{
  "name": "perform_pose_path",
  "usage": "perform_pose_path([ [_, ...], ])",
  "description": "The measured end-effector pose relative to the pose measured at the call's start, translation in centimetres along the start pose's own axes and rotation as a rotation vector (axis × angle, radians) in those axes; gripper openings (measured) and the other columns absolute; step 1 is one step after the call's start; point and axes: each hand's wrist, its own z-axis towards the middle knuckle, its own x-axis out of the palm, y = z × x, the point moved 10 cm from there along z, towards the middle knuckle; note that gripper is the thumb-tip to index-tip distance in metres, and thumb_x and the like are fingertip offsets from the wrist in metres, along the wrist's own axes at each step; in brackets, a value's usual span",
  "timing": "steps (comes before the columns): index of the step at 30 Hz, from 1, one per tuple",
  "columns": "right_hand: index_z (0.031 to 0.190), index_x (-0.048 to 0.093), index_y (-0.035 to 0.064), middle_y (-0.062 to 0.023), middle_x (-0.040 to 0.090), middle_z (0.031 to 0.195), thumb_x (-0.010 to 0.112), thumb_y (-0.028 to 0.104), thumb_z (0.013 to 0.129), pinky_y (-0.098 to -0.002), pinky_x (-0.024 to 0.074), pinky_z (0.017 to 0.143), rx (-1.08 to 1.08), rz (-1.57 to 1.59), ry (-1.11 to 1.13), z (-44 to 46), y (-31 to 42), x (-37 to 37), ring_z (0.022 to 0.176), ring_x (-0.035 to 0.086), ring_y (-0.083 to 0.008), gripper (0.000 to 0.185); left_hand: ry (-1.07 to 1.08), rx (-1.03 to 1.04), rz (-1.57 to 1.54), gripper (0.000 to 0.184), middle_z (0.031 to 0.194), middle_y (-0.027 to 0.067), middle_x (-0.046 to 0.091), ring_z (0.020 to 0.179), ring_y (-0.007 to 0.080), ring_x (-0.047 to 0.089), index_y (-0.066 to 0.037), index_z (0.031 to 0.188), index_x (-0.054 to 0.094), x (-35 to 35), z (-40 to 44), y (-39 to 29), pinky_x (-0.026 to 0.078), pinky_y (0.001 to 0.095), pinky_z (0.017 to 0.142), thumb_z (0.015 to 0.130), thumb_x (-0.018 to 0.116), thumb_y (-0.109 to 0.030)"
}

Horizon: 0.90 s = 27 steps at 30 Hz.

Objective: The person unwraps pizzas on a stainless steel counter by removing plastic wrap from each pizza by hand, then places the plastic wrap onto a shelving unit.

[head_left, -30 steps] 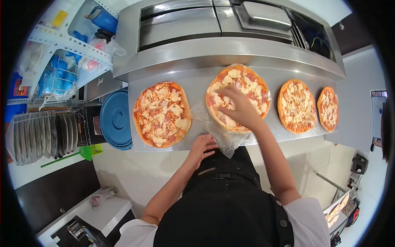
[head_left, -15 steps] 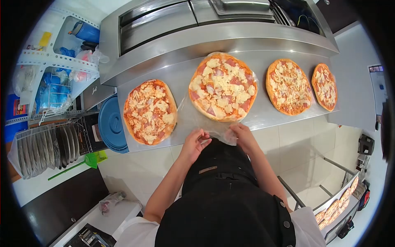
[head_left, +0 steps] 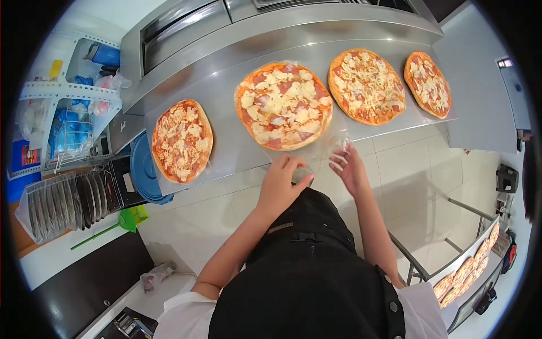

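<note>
Before me on the steel counter lies a pizza [head_left: 284, 106] topped with ham and cheese, on clear plastic film [head_left: 310, 155] that hangs over the front edge. My left hand [head_left: 284, 182] is at that edge just below the pizza, fingers bent over the film and thumb apart; I cannot make out what its fingertips hold. To its right, my right hand [head_left: 349, 169] has its fingers curled at the film's right end, with film between the fingertips. One pizza [head_left: 182, 141] is at the left; two more, a third [head_left: 367, 86] and a fourth [head_left: 427, 85], lie to the right.
The steel counter's raised back ledge [head_left: 282, 32] runs behind the pizzas. At the left are a blue round lid [head_left: 145, 169], white shelving [head_left: 68, 90] and a rack of pans [head_left: 70, 200]. A metal-legged table with several pizza pictures [head_left: 468, 271] stands at the lower right.
The view has shifted right. My right hand came down from over the pizza to the film's edge, then moved right, away from my left hand. The film now stretches toward the right.
</note>
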Motion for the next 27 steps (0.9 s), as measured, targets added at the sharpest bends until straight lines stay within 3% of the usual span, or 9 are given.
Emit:
perform_pose_path([
  [1,0.108,0.050,0.0123,-0.0064,0.057,0.096,0.052,0.036,0.089,-0.0286,0.0462,0.075,-0.005,0.028,0.010,-0.6,-0.9,-0.6,0.086,0.056,-0.0173,0.030,-0.116,0.098,0.113,0.018,0.086,0.0071,0.052,0.070,0.0201,0.051,-0.006,0.086,0.058,-0.4,0.4,-1.1,0.042,0.0315,0.062,0.074,0.064,-0.019],
  [7,0.103,0.052,0.0106,-0.0052,0.057,0.094,0.054,0.024,0.090,-0.0290,0.0452,0.078,0.048,-0.022,0.167,-1.9,-3.8,1.7,0.086,0.056,-0.0164,0.019,-0.068,0.148,0.460,0.018,0.080,0.0041,0.055,0.064,0.0167,0.054,-0.006,0.085,0.060,3.1,3.0,-1.9,0.042,0.0262,0.057,0.072,0.068,-0.015],
  [11,0.101,0.055,0.0093,-0.0019,0.058,0.089,0.058,0.017,0.088,-0.0280,0.0455,0.077,0.018,-0.040,0.184,-0.9,-3.8,2.7,0.079,0.056,-0.0118,0.016,0.197,-0.209,0.082,0.016,0.079,0.0057,0.059,0.062,0.0159,0.054,-0.003,0.082,0.062,3.8,3.2,3.0,0.042,0.0252,0.055,0.072,0.068,-0.014],
  [16,0.100,0.054,0.0089,-0.0022,0.058,0.090,0.060,0.018,0.087,-0.0270,0.0459,0.075,0.025,0.036,0.188,-1.2,-3.6,3.0,0.079,0.056,-0.0116,0.017,0.052,-0.023,0.057,0.011,0.074,0.0052,0.061,0.060,0.0130,0.053,-0.002,0.079,0.063,3.5,3.3,1.8,0.041,0.0234,0.054,0.075,0.066,-0.012],
  [21,0.099,0.054,0.0082,-0.0033,0.058,0.089,0.062,0.019,0.086,-0.0273,0.0464,0.074,0.030,0.001,0.089,-1.5,-3.5,2.7,0.079,0.057,-0.0118,0.019,0.096,-0.170,-0.152,0.008,0.072,0.0030,0.061,0.061,0.0109,0.052,-0.002,0.083,0.063,3.6,3.6,4.0,0.041,0.0219,0.056,0.078,0.063,-0.009],
  [27,0.094,0.055,0.0074,-0.0046,0.058,0.082,0.063,0.019,0.084,-0.0265,0.0476,0.069,0.075,-0.096,-0.026,-1.2,-2.9,4.1,0.075,0.058,-0.0130,0.017,0.128,-0.149,-0.236,0.006,0.067,0.0030,0.058,0.060,0.0110,0.050,-0.002,0.081,0.061,3.0,4.3,3.8,0.041,0.0229,0.057,0.076,0.062,-0.005],
])
